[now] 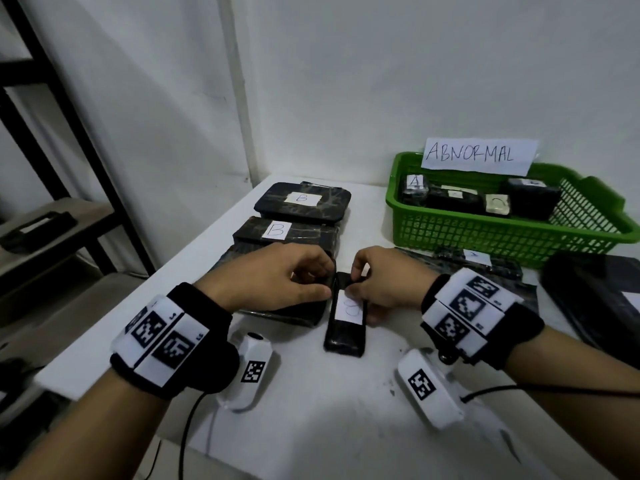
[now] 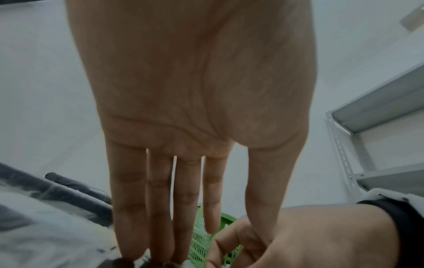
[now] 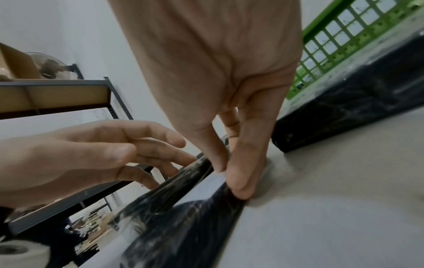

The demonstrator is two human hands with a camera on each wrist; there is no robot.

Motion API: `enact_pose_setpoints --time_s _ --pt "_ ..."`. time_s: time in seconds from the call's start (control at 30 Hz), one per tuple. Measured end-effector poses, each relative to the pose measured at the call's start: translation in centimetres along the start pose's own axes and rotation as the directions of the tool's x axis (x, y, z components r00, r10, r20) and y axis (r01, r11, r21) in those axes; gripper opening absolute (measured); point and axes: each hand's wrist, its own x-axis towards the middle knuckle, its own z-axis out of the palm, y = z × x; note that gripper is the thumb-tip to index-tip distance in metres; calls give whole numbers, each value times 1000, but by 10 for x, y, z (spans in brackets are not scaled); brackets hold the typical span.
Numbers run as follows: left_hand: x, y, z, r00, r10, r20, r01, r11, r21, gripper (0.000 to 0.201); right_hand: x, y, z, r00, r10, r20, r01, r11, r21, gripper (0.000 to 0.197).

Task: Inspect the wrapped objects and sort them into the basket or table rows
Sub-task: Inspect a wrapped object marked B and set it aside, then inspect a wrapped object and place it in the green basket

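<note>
A small black wrapped object [image 1: 346, 336] with a white label lies flat on the white table [image 1: 329, 410]. My right hand [image 1: 353, 284] pinches its far end between thumb and fingers; the right wrist view shows this grip on the object [image 3: 183, 226]. My left hand [image 1: 323, 284] hovers just left of it over a larger wrapped object [image 1: 277, 313]. Its fingers [image 2: 158, 208] are straight and hold nothing. The green basket [image 1: 485, 233] marked ABNORMAL stands at the back right with several wrapped objects [image 1: 450, 199] inside.
Two wrapped objects labelled B [image 1: 301, 202] [image 1: 284, 232] lie in a row at the back left. More wrapped objects [image 1: 478, 263] [image 1: 595, 299] lie in front of the basket on the right. A dark metal shelf [image 1: 52, 133] stands beyond the table's left edge.
</note>
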Motion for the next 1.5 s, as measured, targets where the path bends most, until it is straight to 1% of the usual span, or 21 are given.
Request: enact_pose_setpoints --time_s 0.13,0.3,0.37,0.43,0.5,0.57,0.63,0.67,0.77,0.83,0.9,0.97,1.07,1.1,1.17,1.23,1.3,1.37,1.4,1.43,1.5 --pt "1 6 -3 999 -9 31 9 1000 29 29 10 -1 5 999 29 -34 -25 995 98 15" --pt "2 15 -7 999 -15 52 11 998 64 32 0 6 -12 999 28 27 -30 995 92 17" --pt "2 27 -8 1000 17 3 -18 996 82 35 -13 11 -34 999 -24 -42 25 1000 16 19" --pt "8 48 -7 997 72 -29 -69 993 101 36 -31 23 -59 986 -69 -149 46 987 -152 24" --pt "22 71 -1 992 128 -16 -125 985 118 36 -45 42 -80 974 -41 -221 -19 964 -264 31" --pt "41 91 8 988 147 57 -155 970 190 39 -56 66 -93 963 66 -261 -130 963 -236 40" --pt "61 108 21 982 96 163 -147 930 336 49 -61 88 -97 956 167 -243 -221 951 -216 56" --pt "69 113 27 977 57 204 -137 905 403 52 -62 96 -96 961 191 -199 -238 938 -253 66" --pt "87 122 43 967 22 254 -137 884 447 49 -64 115 -88 977 213 -22 -209 927 -312 92" --pt "93 120 50 976 57 211 -136 914 382 47 -66 121 -84 982 190 17 -173 928 -330 92" --pt "93 116 53 985 84 150 -129 938 322 48 -69 126 -86 987 154 -40 -159 948 -277 89" --pt "91 112 52 986 116 120 -145 950 275 50 -76 126 -94 987 134 -94 -147 977 -153 88" --pt "89 113 48 976 193 104 -211 955 208 53 -94 121 -116 976 104 -190 -80 989 126 68" --pt "90 114 47 972 226 58 -233 952 199 50 -100 118 -122 960 106 -259 -44 971 234 61" --pt "94 119 47 952 297 -74 -280 943 181 38 -107 113 -135 909 152 -389 27 908 419 57" --pt "101 126 43 930 329 -161 -324 944 59 27 -111 112 -149 871 198 -450 89 837 540 58" --pt "111 134 39 939 301 -168 -334 914 -231 29 -112 113 -160 860 166 -482 172 796 581 58" --pt "122 143 38 954 278 -110 -293 794 -533 35 -110 115 -169 834 126 -538 281 742 609 44" --pt "130 148 39 955 278 -103 -282 744 -605 36 -107 118 -172 813 123 -569 331 706 626 33" --pt "138 151 40 955 272 -118 -286 732 -619 36 -104 121 -175 794 142 -591 366 665 651 22" --pt "153 154 43 954 236 -182 -298 757 -581 35 -97 129 -179 763 210 -611 407 579 706 13"
